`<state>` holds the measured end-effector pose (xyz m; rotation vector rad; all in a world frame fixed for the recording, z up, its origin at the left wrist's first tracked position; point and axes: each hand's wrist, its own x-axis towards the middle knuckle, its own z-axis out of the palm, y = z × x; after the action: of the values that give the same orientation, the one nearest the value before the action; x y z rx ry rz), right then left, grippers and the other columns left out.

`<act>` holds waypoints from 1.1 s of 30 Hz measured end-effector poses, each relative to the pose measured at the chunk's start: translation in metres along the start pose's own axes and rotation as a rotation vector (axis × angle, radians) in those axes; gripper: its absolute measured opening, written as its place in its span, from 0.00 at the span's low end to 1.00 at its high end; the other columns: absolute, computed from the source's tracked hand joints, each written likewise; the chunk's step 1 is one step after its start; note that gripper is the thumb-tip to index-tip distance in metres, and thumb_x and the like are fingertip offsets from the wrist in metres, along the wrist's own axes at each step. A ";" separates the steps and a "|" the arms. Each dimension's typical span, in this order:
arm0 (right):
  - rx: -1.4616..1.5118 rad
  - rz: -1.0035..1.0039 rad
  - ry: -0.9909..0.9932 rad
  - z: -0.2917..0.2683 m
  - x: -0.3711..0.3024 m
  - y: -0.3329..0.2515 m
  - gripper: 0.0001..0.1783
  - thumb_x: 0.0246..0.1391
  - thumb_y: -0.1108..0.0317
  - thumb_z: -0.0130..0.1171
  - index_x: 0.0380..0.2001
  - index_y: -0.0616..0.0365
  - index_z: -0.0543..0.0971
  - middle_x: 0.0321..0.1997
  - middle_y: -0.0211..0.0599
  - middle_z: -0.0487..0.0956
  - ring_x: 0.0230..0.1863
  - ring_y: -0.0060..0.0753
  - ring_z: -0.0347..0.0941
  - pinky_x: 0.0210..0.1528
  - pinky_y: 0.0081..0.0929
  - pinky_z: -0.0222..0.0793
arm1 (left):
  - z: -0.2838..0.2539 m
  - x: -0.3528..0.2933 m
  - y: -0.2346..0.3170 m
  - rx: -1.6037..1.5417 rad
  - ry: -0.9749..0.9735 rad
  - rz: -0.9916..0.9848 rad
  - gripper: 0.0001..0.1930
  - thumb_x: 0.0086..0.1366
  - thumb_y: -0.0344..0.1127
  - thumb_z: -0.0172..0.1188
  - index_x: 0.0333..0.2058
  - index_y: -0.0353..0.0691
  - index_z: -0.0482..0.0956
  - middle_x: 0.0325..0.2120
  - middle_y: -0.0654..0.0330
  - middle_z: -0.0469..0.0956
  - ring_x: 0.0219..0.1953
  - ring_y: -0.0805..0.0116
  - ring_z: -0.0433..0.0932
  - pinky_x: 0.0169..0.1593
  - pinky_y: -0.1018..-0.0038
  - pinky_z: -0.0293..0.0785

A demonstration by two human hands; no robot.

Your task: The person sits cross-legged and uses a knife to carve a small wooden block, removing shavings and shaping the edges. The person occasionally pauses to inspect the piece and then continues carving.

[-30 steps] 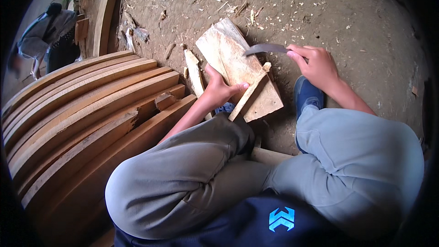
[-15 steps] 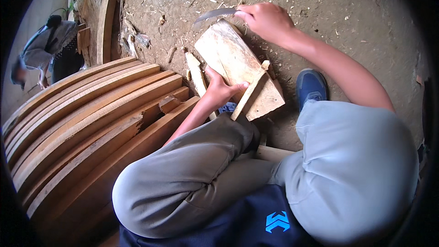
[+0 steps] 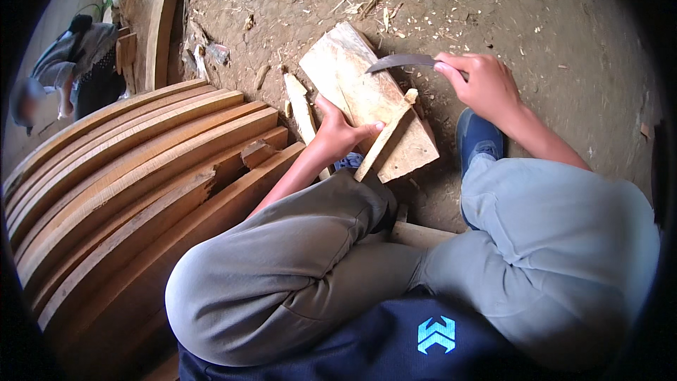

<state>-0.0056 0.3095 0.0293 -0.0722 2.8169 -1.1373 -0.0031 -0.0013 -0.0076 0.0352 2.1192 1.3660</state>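
Note:
A pale wooden block lies slanted on the ground between my feet. Across its near part runs a thin wooden stick, its lower end by my left knee. My left hand holds the stick against the block, thumb lying on it and forefinger along the block's left edge; the other fingers are mostly hidden. My right hand is closed round the handle of a curved knife, to the right of the block. The blade points left, its tip over the block's upper face; whether it touches cannot be made out.
Curved wooden planks are stacked on my left. A split wood piece lies beside the block. Wood chips litter the dirt floor. My blue shoe stands right of the block. Another person bends down at the far left.
My right hand has moved right and toward me with the knife, bringing the blade from beyond the block's far end to over its right side. My left hand and the stick stay nearly in place.

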 end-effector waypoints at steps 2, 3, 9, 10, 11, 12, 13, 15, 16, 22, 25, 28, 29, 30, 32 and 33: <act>-0.013 -0.027 0.016 0.004 0.005 0.003 0.14 0.61 0.55 0.60 0.42 0.49 0.87 0.33 0.46 0.84 0.34 0.53 0.81 0.37 0.43 0.76 | -0.001 -0.002 0.004 -0.010 -0.010 -0.045 0.57 0.52 0.47 0.80 0.55 0.22 0.38 0.58 0.38 0.57 0.63 0.56 0.62 0.67 0.69 0.62; -0.018 -0.048 0.027 0.005 0.005 0.005 0.14 0.61 0.55 0.60 0.42 0.49 0.87 0.33 0.46 0.84 0.34 0.53 0.81 0.37 0.43 0.76 | -0.001 -0.003 0.005 -0.016 -0.015 -0.068 0.57 0.53 0.47 0.79 0.56 0.22 0.38 0.58 0.38 0.57 0.63 0.56 0.62 0.67 0.69 0.62; -0.009 -0.080 0.077 0.018 0.003 0.011 0.14 0.61 0.55 0.60 0.43 0.49 0.86 0.34 0.46 0.84 0.34 0.53 0.82 0.36 0.42 0.77 | -0.002 0.000 0.005 0.033 -0.037 -0.066 0.59 0.53 0.47 0.79 0.56 0.20 0.36 0.58 0.37 0.57 0.63 0.56 0.62 0.66 0.68 0.63; -0.006 -0.069 0.071 0.018 0.003 0.009 0.15 0.61 0.55 0.60 0.43 0.49 0.86 0.34 0.46 0.84 0.34 0.52 0.82 0.36 0.42 0.77 | -0.003 -0.001 0.005 0.028 -0.035 -0.070 0.59 0.53 0.47 0.79 0.55 0.20 0.36 0.58 0.37 0.57 0.62 0.56 0.63 0.66 0.68 0.63; -0.015 -0.087 0.080 0.020 0.002 0.010 0.15 0.61 0.55 0.60 0.44 0.48 0.86 0.34 0.46 0.84 0.34 0.52 0.82 0.36 0.42 0.77 | -0.003 -0.002 0.006 0.023 -0.035 -0.073 0.59 0.53 0.47 0.79 0.55 0.19 0.36 0.58 0.37 0.57 0.62 0.56 0.63 0.66 0.68 0.63; -0.024 -0.105 0.093 0.024 0.001 0.013 0.15 0.61 0.55 0.60 0.45 0.48 0.86 0.34 0.46 0.84 0.34 0.51 0.82 0.35 0.42 0.77 | -0.003 -0.002 0.008 0.020 -0.034 -0.074 0.59 0.53 0.47 0.79 0.55 0.19 0.36 0.58 0.37 0.57 0.62 0.56 0.64 0.66 0.68 0.64; -0.034 -0.123 0.105 0.028 0.001 0.016 0.15 0.62 0.56 0.59 0.45 0.48 0.86 0.34 0.45 0.85 0.34 0.50 0.82 0.35 0.42 0.77 | -0.003 -0.001 0.003 0.050 -0.023 -0.053 0.58 0.53 0.47 0.79 0.55 0.20 0.36 0.58 0.37 0.58 0.61 0.57 0.64 0.66 0.68 0.64; 0.002 -0.145 0.119 0.043 0.011 0.012 0.15 0.62 0.55 0.58 0.46 0.47 0.85 0.33 0.45 0.85 0.34 0.50 0.83 0.36 0.43 0.78 | -0.005 0.002 -0.012 0.112 0.005 -0.011 0.58 0.53 0.47 0.79 0.55 0.20 0.36 0.58 0.36 0.58 0.61 0.57 0.65 0.65 0.68 0.65; 0.007 -0.148 0.124 0.042 0.017 -0.006 0.15 0.63 0.55 0.58 0.46 0.47 0.85 0.33 0.45 0.85 0.34 0.49 0.83 0.36 0.43 0.78 | -0.002 0.003 -0.007 0.022 -0.030 -0.041 0.58 0.53 0.47 0.79 0.55 0.20 0.36 0.57 0.36 0.58 0.61 0.57 0.65 0.65 0.68 0.65; 0.031 -0.170 -0.006 0.054 0.070 -0.034 0.17 0.63 0.52 0.58 0.45 0.49 0.86 0.32 0.45 0.85 0.28 0.40 0.82 0.36 0.39 0.76 | -0.003 0.000 0.007 -0.046 -0.026 -0.065 0.58 0.53 0.46 0.80 0.55 0.20 0.36 0.57 0.37 0.61 0.61 0.57 0.66 0.66 0.68 0.64; 0.077 -0.034 -0.142 0.040 0.073 -0.026 0.19 0.64 0.47 0.52 0.44 0.43 0.86 0.29 0.40 0.85 0.29 0.42 0.83 0.36 0.39 0.77 | -0.001 -0.002 -0.005 -0.097 -0.026 -0.069 0.58 0.52 0.45 0.80 0.56 0.22 0.36 0.58 0.38 0.59 0.62 0.57 0.64 0.66 0.69 0.63; 0.090 -0.081 0.091 0.025 0.046 0.020 0.18 0.63 0.48 0.56 0.45 0.43 0.87 0.32 0.38 0.86 0.27 0.39 0.82 0.34 0.35 0.76 | 0.007 -0.001 0.010 -0.075 -0.010 -0.035 0.58 0.52 0.45 0.80 0.56 0.22 0.36 0.58 0.38 0.58 0.62 0.56 0.63 0.67 0.69 0.62; 0.095 -0.048 0.063 0.019 0.037 0.028 0.17 0.63 0.49 0.57 0.45 0.44 0.87 0.32 0.39 0.86 0.28 0.40 0.82 0.35 0.35 0.76 | 0.005 -0.002 0.008 -0.039 0.001 -0.015 0.58 0.52 0.45 0.80 0.56 0.23 0.36 0.58 0.38 0.58 0.62 0.56 0.63 0.67 0.69 0.62; 0.096 -0.017 0.033 0.011 0.025 0.032 0.17 0.63 0.50 0.58 0.46 0.45 0.87 0.32 0.40 0.86 0.29 0.40 0.82 0.35 0.35 0.76 | 0.003 -0.001 0.002 -0.007 0.013 0.004 0.58 0.52 0.45 0.80 0.56 0.23 0.37 0.58 0.38 0.57 0.62 0.56 0.63 0.67 0.69 0.62; 0.106 0.011 -0.005 0.006 0.010 0.029 0.16 0.62 0.52 0.60 0.46 0.47 0.86 0.33 0.41 0.86 0.30 0.42 0.83 0.36 0.36 0.76 | 0.001 -0.002 0.001 0.004 0.023 0.006 0.57 0.52 0.44 0.80 0.56 0.24 0.37 0.58 0.38 0.57 0.62 0.56 0.63 0.67 0.69 0.62; 0.109 0.016 -0.014 0.004 0.002 0.027 0.16 0.62 0.52 0.60 0.46 0.47 0.86 0.34 0.41 0.86 0.31 0.43 0.83 0.37 0.36 0.76 | 0.001 -0.002 0.006 -0.022 0.011 -0.011 0.57 0.52 0.43 0.80 0.56 0.24 0.37 0.59 0.38 0.57 0.62 0.57 0.63 0.67 0.69 0.62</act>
<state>-0.0070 0.3255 0.0076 -0.0484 2.7328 -1.2789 -0.0024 0.0017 -0.0020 0.0068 2.1097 1.3863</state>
